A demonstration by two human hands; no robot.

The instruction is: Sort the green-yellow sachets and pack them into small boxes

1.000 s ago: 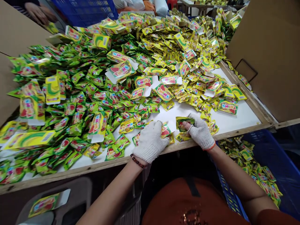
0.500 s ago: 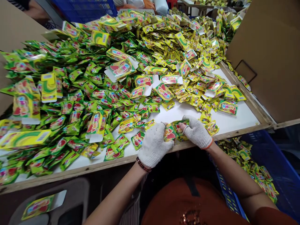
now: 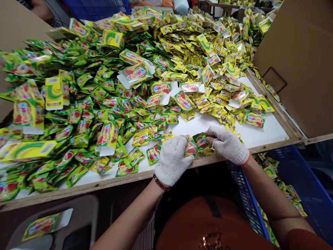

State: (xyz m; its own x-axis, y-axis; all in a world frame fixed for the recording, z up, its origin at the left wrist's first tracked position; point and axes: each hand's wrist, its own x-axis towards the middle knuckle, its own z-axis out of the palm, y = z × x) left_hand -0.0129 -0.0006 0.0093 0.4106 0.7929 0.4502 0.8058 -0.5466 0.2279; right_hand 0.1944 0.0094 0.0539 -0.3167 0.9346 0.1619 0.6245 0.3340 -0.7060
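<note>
Lower right, a blue crate (image 3: 309,194) holds loose packets (image 3: 287,192). The left hand (image 3: 173,159) and right hand (image 3: 229,146) both pinch a bunch of sachets (image 3: 197,143) at lower centre, at the near edge of the heaped worktop (image 3: 262,133).

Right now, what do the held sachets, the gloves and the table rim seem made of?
Sachets: thin plastic film, glossy, going by glints and crinkles. Gloves: white knitted cotton, probably; matte, ribbed weave shows. Table rim: bare wood, unvarnished-looking, grain and rough edge.
</note>
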